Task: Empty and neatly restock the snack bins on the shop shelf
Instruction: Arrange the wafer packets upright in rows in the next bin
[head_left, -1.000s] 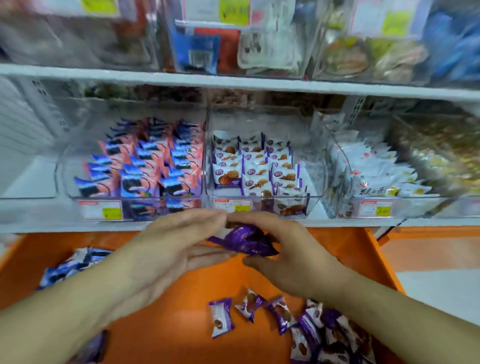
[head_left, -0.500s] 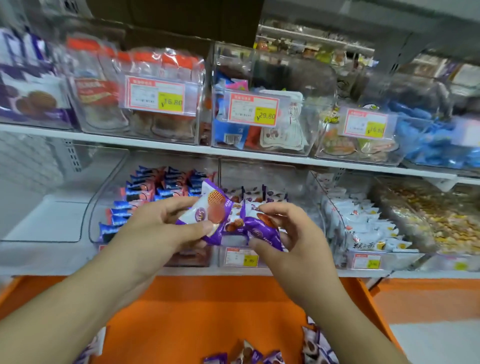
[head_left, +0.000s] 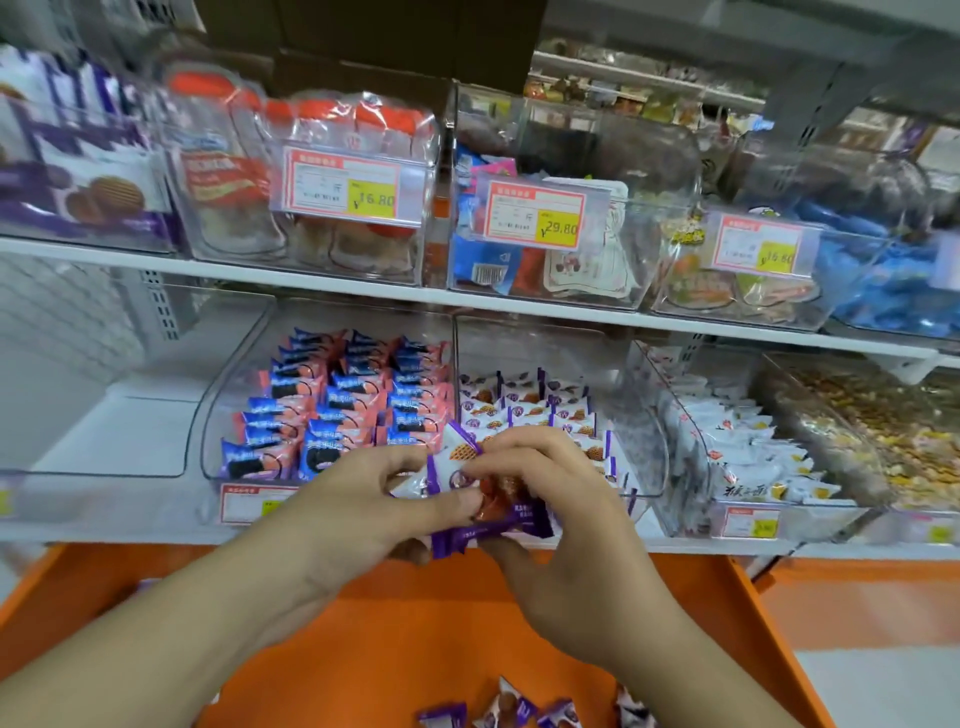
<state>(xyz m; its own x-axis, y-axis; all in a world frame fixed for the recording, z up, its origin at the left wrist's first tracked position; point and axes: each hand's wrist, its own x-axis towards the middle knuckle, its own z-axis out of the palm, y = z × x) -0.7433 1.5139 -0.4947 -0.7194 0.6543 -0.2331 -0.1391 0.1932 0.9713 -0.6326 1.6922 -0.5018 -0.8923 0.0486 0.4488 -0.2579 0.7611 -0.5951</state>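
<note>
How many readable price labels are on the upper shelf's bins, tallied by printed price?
16.80 labels: 2
29.80 label: 1
Total: 3
Anything farther right is too blurred to read.

This is a shop. White shelves (head_left: 363, 291) hold rows of clear plastic bins (head_left: 644, 415) full of small wrapped snacks (head_left: 337, 395). Red and yellow price tags (head_left: 535, 215) are stuck on the bin fronts. An orange tray (head_left: 363, 649) sits below the bottom shelf's front edge.
</note>
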